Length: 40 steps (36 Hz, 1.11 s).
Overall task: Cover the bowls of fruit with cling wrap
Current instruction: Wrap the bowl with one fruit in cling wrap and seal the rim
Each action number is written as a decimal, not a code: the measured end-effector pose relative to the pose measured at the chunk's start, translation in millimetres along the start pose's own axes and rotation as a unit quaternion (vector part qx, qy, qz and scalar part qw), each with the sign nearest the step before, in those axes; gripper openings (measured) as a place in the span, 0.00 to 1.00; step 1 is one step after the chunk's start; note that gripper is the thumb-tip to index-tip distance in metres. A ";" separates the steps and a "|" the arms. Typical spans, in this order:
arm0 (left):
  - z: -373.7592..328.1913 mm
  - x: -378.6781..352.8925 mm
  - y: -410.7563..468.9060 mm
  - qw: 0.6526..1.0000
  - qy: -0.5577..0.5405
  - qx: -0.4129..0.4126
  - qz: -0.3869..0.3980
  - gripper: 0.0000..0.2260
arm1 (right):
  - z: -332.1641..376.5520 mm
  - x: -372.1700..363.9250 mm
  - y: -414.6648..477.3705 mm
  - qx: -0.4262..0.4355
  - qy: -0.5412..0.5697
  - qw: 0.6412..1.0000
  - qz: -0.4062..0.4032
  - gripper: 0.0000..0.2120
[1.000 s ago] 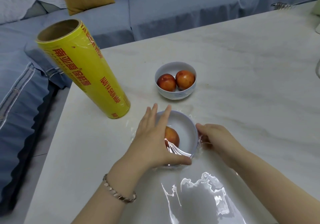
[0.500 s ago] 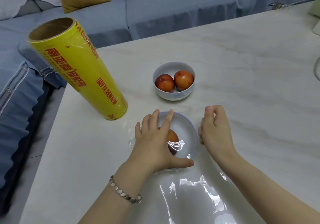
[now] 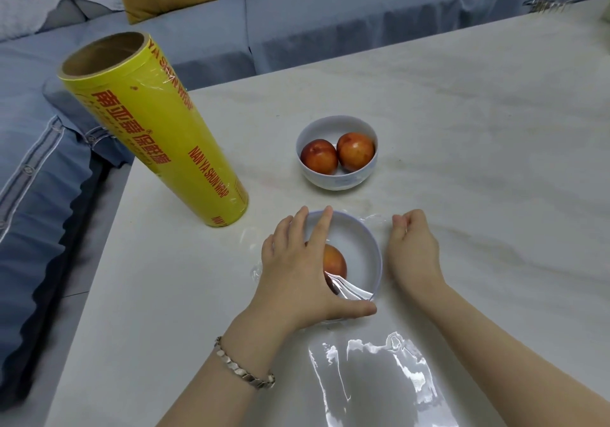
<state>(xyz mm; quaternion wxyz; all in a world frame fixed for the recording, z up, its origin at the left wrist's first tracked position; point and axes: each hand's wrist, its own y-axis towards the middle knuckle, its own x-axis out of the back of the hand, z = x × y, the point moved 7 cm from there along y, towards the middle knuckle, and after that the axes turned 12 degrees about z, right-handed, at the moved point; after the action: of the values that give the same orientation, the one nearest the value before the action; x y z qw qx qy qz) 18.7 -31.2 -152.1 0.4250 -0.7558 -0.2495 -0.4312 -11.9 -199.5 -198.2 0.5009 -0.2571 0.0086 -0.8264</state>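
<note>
A white bowl [image 3: 363,251] with one red-orange fruit [image 3: 335,260] stands near the table's front, with clear cling wrap [image 3: 373,220] stretched over it. My left hand [image 3: 297,271] lies flat on the wrapped bowl, fingers straight, thumb along the near rim. My right hand [image 3: 412,248] is at the bowl's right side, its curled fingers pinching the wrap's edge at the far right. A second white bowl [image 3: 336,176] with two fruits stands uncovered behind. The yellow cling wrap roll [image 3: 155,143] stands upright at the left.
A loose sheet of cling wrap [image 3: 383,380] lies on the marble table [image 3: 495,129] between my forearms. The table's left edge is close to the roll. A blue sofa [image 3: 330,21] with a mustard cushion runs behind the table.
My right hand moved from the bowl's near right side up to its far right edge and now pinches the wrap there. My left hand stayed flat on the bowl.
</note>
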 end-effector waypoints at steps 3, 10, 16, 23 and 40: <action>-0.4 2.2 -1.1 0.999 -0.048 -0.008 0.011 0.55 | -0.4 6.6 3.0 -0.018 -0.028 0.999 0.015 0.10; 36.0 15.8 7.8 0.926 -0.366 0.069 -0.054 0.21 | -5.6 19.0 -29.3 -0.044 0.047 0.989 0.134 0.25; 40.4 16.9 9.2 0.906 -0.405 0.102 -0.071 0.15 | 0.1 -15.7 -57.3 -0.079 0.235 0.930 0.272 0.10; 43.4 12.1 -12.1 0.878 -0.460 0.114 -0.074 0.17 | 17.5 0.9 -59.3 0.027 0.139 0.953 0.267 0.05; 22.3 2.2 -39.6 0.839 -0.513 -0.012 -0.181 0.11 | 47.5 18.7 -65.9 0.078 0.008 0.938 0.339 0.27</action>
<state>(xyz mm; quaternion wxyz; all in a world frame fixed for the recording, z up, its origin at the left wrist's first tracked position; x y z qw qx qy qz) 0.1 8.3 -139.3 0.1416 -0.8153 -0.5589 -0.0534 -52.4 -170.7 -131.2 0.7697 -0.1926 0.0343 -0.6077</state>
